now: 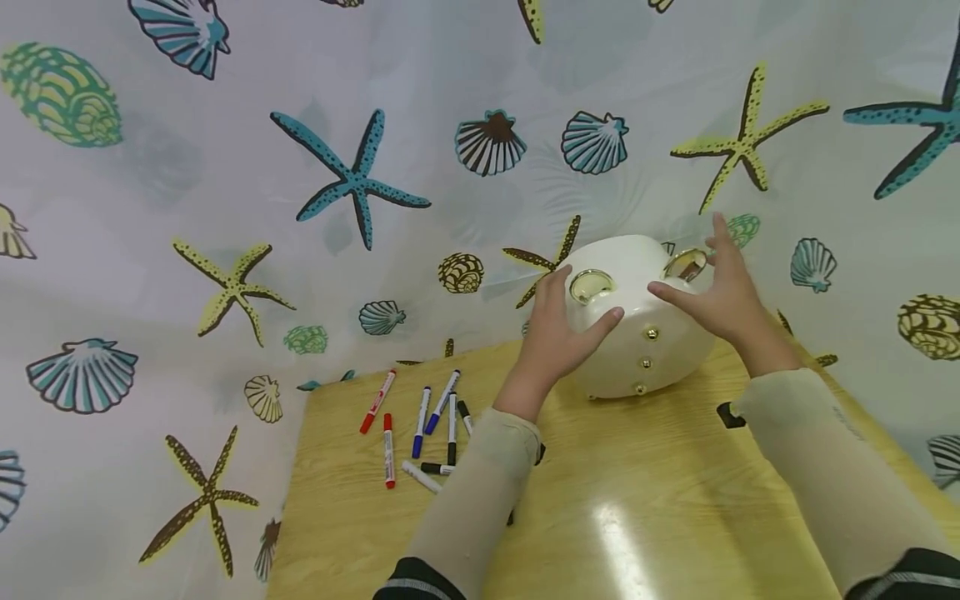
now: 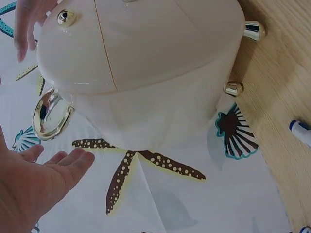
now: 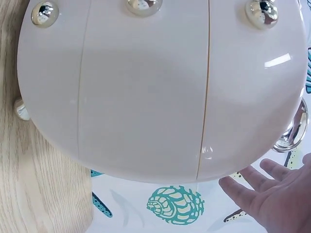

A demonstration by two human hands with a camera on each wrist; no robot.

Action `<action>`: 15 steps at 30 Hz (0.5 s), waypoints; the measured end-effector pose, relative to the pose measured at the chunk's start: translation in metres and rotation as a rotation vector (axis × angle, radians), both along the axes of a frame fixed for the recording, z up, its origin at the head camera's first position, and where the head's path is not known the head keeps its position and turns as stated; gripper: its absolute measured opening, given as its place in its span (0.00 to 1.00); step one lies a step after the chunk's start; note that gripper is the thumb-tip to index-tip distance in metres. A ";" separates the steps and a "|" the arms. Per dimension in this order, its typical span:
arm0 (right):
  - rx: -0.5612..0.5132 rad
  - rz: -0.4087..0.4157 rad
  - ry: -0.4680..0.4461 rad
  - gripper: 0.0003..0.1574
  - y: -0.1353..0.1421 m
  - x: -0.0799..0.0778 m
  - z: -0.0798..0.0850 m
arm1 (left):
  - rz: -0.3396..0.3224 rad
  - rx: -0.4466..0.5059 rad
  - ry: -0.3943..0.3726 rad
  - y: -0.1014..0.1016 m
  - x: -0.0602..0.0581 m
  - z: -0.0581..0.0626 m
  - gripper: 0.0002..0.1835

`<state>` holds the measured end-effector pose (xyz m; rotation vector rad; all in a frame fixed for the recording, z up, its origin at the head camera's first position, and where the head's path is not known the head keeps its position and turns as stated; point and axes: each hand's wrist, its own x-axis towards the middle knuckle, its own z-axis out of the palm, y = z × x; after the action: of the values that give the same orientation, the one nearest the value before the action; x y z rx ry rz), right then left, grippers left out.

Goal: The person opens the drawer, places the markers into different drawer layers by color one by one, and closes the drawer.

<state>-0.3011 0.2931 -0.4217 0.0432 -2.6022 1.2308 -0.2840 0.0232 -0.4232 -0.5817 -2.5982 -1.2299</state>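
Note:
A glossy white rounded case stands on the table with gold knobs down its front and gold rings on top. My left hand is spread at its left side, thumb over the front near the left gold ring. On the other side my right hand has its fingers spread, close to the right gold ring. From the left wrist, the left palm faces up beside the case, with small gold feet on its base. In the right wrist view the right fingers are straight at the case's edge.
Several red, blue and black-capped markers lie scattered on the left of the wooden table. A white cloth printed with shells and starfish hangs behind the table. A small black object lies near the right sleeve.

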 end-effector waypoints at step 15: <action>0.100 0.042 0.022 0.77 -0.010 -0.021 -0.004 | -0.024 0.011 0.028 0.023 -0.020 -0.012 0.46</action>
<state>-0.3226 0.2833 -0.4253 0.1308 -2.6546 1.1071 -0.3039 0.0462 -0.4350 -0.6253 -2.5673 -1.2335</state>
